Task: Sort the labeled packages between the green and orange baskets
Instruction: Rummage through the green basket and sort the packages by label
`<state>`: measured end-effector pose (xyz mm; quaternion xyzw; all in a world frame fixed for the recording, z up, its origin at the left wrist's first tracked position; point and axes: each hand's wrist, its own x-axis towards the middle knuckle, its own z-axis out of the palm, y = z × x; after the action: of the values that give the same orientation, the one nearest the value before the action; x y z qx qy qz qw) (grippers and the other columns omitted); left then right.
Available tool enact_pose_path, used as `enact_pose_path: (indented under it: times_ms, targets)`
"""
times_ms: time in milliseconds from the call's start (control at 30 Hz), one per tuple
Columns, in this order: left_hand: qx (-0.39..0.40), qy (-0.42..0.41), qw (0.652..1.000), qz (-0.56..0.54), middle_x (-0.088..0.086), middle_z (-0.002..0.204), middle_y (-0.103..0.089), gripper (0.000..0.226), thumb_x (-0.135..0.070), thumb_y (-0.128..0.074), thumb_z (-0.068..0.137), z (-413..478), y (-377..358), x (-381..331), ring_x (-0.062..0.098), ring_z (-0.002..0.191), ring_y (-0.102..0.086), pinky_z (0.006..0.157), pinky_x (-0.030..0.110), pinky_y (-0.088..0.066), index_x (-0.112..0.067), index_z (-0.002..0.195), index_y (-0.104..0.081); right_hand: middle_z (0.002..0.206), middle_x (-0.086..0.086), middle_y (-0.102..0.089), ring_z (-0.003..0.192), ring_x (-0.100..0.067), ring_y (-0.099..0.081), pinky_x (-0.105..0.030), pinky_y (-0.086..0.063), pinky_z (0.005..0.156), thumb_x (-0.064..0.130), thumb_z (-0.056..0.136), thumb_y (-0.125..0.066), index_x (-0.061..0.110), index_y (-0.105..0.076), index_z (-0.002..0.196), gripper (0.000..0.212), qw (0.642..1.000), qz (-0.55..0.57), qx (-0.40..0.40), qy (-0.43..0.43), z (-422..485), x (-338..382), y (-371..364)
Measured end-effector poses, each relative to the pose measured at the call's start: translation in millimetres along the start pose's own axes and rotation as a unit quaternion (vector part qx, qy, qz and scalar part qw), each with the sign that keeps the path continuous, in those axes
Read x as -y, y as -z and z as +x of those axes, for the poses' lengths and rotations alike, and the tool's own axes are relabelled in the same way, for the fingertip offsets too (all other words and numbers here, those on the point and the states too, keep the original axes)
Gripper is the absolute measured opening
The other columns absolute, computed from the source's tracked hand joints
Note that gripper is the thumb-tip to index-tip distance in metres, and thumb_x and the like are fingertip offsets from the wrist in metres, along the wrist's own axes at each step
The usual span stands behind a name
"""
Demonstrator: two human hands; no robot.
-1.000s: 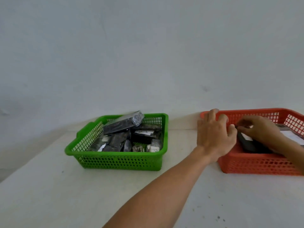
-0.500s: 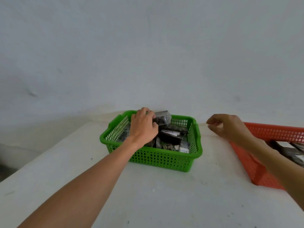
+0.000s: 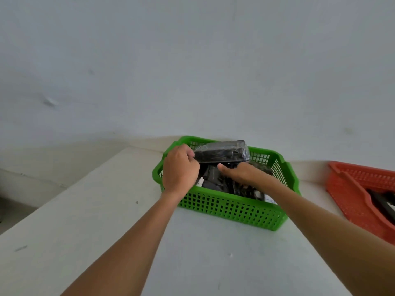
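Glossy black film-wrapped package (image 3: 222, 153)

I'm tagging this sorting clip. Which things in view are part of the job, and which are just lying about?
Job: green basket; orange basket; wrapped package, gripped by the left hand; right hand in the green basket; loose packages there; dark package in the orange basket.

Lying about: table; wall.
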<state>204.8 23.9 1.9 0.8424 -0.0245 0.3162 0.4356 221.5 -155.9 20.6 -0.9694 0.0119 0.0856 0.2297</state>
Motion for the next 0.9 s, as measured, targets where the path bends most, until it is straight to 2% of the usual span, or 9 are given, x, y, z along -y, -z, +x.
enact_pose_path:
  times_ms: [67,100,167,300,433,500,633,800,900]
  targets:
    - [-0.004,0.004,1.000,-0.001,-0.003,0.079,-0.059,0.022,0.004,-0.045,0.076,0,1,-1,0.015,0.075,-0.056,0.064,0.028,-0.044,-0.011,0.079,-0.062,0.127,-0.015,-0.053,0.117,-0.031,-0.050,-0.039,-0.040,0.095,0.071,0.075,-0.051,0.003,-0.054,0.121,0.082,0.995,0.084,0.027,-0.053,3,11,-8]
    - [-0.004,0.006,1.000,0.001,-0.003,0.078,-0.059,0.021,0.003,-0.045,0.075,0,1,-1,0.016,0.075,-0.055,0.064,0.029,-0.045,-0.010,0.078,-0.061,0.141,-0.014,-0.042,0.127,-0.032,-0.042,-0.041,-0.036,0.100,0.065,0.074,-0.059,0.004,-0.044,0.132,0.086,0.990,0.115,0.032,-0.072,4,15,-11]
    - [-0.007,0.007,1.000,0.005,-0.001,0.077,-0.060,0.019,0.003,-0.045,0.074,-1,1,-1,0.019,0.076,-0.055,0.067,0.034,-0.047,-0.008,0.076,-0.060,0.148,-0.014,-0.034,0.131,-0.034,-0.036,-0.043,-0.034,0.102,0.054,0.071,-0.070,0.003,-0.037,0.137,0.089,0.982,0.161,0.025,-0.093,4,21,-14]
    - [-0.013,0.011,1.000,0.017,0.003,0.076,-0.061,0.017,0.000,-0.043,0.076,0,2,-3,0.023,0.072,-0.055,0.072,0.043,-0.047,-0.009,0.074,-0.058,0.138,-0.014,-0.046,0.123,-0.033,-0.044,-0.043,-0.038,0.098,0.041,0.062,-0.081,0.002,-0.043,0.130,0.087,0.971,0.218,-0.016,-0.091,-2,18,-4]
    - [-0.002,0.010,1.000,0.021,0.002,0.078,-0.061,0.018,-0.002,-0.042,0.079,0,2,-3,0.023,0.073,-0.056,0.073,0.045,-0.048,-0.010,0.075,-0.057,0.094,-0.004,-0.071,0.077,-0.014,-0.067,-0.024,-0.050,0.065,0.028,0.062,-0.083,0.009,-0.066,0.101,0.046,0.962,0.270,-0.029,0.010,-18,7,11]
    - [0.003,0.010,1.000,0.026,0.001,0.076,-0.060,0.018,-0.003,-0.042,0.081,0,3,-4,0.022,0.071,-0.056,0.070,0.044,-0.049,-0.010,0.077,-0.058,0.090,-0.004,-0.073,0.077,-0.016,-0.070,-0.027,-0.055,0.069,0.021,0.064,-0.083,0.010,-0.067,0.099,0.041,0.945,0.317,-0.045,0.066,-23,0,17]
    - [0.011,0.012,0.999,0.032,0.002,0.070,-0.059,0.019,-0.002,-0.042,0.082,-1,4,-7,0.021,0.066,-0.056,0.059,0.040,-0.048,-0.009,0.075,-0.058,0.093,0.000,-0.073,0.077,-0.009,-0.070,-0.015,-0.051,0.059,0.024,0.066,-0.080,0.016,-0.066,0.103,0.040,0.897,0.410,-0.094,0.133,-32,-11,25]
    - [0.037,0.025,0.998,0.035,0.001,0.070,-0.060,0.019,-0.002,-0.042,0.081,-2,4,-7,0.020,0.063,-0.057,0.053,0.034,-0.047,-0.011,0.076,-0.058,0.102,-0.007,-0.071,0.083,-0.016,-0.071,-0.025,-0.055,0.060,0.029,0.060,-0.078,0.011,-0.063,0.109,0.055,0.873,0.467,-0.059,0.129,-42,-22,25]
    - [0.044,0.032,0.998,0.041,0.002,0.070,-0.060,0.018,-0.001,-0.043,0.078,-3,5,-8,0.020,0.063,-0.058,0.053,0.036,-0.047,-0.011,0.076,-0.058,0.102,-0.008,-0.069,0.088,-0.021,-0.069,-0.033,-0.057,0.072,0.026,0.060,-0.081,0.010,-0.061,0.107,0.053,0.862,0.471,-0.138,0.128,-42,-26,26]
